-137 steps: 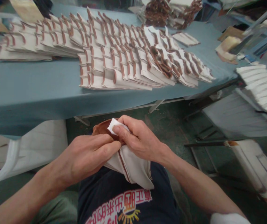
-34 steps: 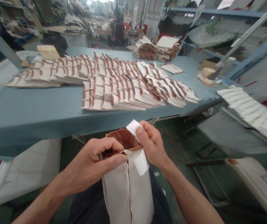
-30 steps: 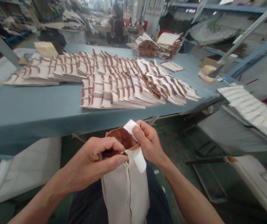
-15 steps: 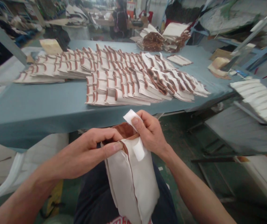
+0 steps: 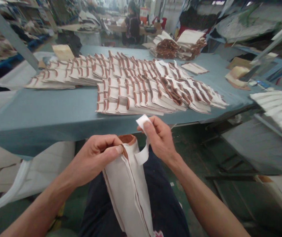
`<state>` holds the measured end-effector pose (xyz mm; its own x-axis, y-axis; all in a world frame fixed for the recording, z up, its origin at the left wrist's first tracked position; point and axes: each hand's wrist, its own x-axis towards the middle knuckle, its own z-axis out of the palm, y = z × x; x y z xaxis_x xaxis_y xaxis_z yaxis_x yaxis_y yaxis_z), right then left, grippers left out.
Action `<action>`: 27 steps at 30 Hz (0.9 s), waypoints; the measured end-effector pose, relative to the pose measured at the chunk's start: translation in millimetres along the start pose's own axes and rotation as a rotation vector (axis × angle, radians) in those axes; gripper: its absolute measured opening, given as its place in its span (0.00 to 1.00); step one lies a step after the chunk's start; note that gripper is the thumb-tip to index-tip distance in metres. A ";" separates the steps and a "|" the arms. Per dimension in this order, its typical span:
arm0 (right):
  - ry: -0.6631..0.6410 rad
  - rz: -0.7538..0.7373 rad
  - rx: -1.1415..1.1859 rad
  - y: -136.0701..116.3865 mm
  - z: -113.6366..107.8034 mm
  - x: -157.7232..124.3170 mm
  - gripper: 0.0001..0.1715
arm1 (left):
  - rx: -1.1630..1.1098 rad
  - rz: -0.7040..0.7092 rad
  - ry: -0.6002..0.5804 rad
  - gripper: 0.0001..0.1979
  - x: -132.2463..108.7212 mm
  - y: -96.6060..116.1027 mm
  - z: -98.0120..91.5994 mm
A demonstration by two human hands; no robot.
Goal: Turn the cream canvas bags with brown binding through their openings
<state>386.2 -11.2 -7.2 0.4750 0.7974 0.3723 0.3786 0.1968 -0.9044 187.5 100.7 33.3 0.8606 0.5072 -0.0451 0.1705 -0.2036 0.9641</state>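
An off-white boot shaft (image 5: 128, 187) with a brown lining hangs upright above my lap, a seam running down its front. My left hand (image 5: 98, 159) pinches its top rim, with the thumb outside and the forefinger at the opening. My right hand (image 5: 159, 138) is closed on a white strip (image 5: 143, 156), just right of the rim and apart from it. One end of the strip sticks up past my thumb. The rest curls down toward the shaft's outer face; I cannot tell whether it is stuck there.
Overlapping rows of similar boot shafts (image 5: 138, 95) lie on the blue-covered table (image 5: 49, 112) ahead. Piled pieces (image 5: 165, 46) stand at its back. White pieces (image 5: 279, 105) lie on a stand at right. A person (image 5: 132, 26) is in the background.
My right hand has come off the rim and moved slightly right, the white strip still in it. The shaft's mouth now shows more narrowly and the shaft has shifted left with my left hand.
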 end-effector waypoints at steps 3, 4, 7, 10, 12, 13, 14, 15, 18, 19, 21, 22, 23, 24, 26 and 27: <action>0.052 -0.023 0.040 -15.9 -10.9 -10.8 0.24 | -0.060 -0.046 0.089 0.16 -0.4 -5.0 -4.6; 0.025 -0.014 0.048 -22.6 -12.3 -16.1 0.24 | -0.069 -0.057 0.104 0.16 -0.3 -6.6 -5.5; -0.098 0.000 0.054 -41.2 -9.1 -30.6 0.22 | -0.062 -0.063 0.128 0.15 -0.2 -8.3 -5.6; -0.204 -0.047 0.063 -47.7 1.5 -36.9 0.19 | -0.062 -0.038 0.155 0.14 -3.2 -7.9 -1.8; -0.241 -0.122 0.033 -43.5 10.3 -38.7 0.16 | -0.074 -0.013 0.194 0.13 -6.8 -9.8 3.7; -0.241 -0.164 0.002 -39.8 15.0 -40.1 0.15 | -0.086 -0.009 0.221 0.12 -8.4 -12.0 7.7; -0.229 -0.206 -0.039 -35.6 19.9 -42.1 0.15 | -0.115 -0.022 0.254 0.12 -9.7 -14.9 12.5; -0.215 -0.246 -0.088 -31.3 24.9 -44.9 0.14 | -0.158 -0.052 0.291 0.11 -10.5 -18.4 18.1; -0.190 -0.350 -0.215 -20.5 39.1 -55.4 0.13 | -0.310 -0.153 0.403 0.13 -9.2 -30.4 38.2; -0.179 -0.362 -0.223 -18.0 42.8 -58.7 0.12 | -0.346 -0.170 0.427 0.13 -8.3 -33.9 44.8; -0.144 -0.274 -0.135 -14.0 47.3 -63.7 0.13 | -0.377 -0.181 0.432 0.13 -7.6 -39.1 55.8; -0.131 -0.165 -0.037 -12.5 47.7 -65.2 0.14 | -0.386 -0.190 0.413 0.13 -8.3 -40.6 59.4; -0.117 -0.036 0.086 -11.4 46.9 -66.3 0.17 | -0.389 -0.198 0.383 0.14 -9.7 -41.4 61.4; -0.115 0.103 0.211 -10.7 44.9 -67.1 0.20 | -0.384 -0.201 0.349 0.15 -11.7 -41.5 62.0; -0.139 0.326 0.396 -11.1 38.4 -68.6 0.25 | -0.348 -0.191 0.300 0.18 -16.3 -40.4 60.0; -0.160 0.395 0.435 -12.5 34.4 -69.5 0.27 | -0.319 -0.179 0.295 0.19 -18.2 -39.5 58.2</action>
<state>321.0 -49.5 -29.0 0.3754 0.9268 -0.0141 -0.1773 0.0568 -0.9825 193.0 50.7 -19.2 0.6499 0.7367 -0.1866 0.1083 0.1533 0.9822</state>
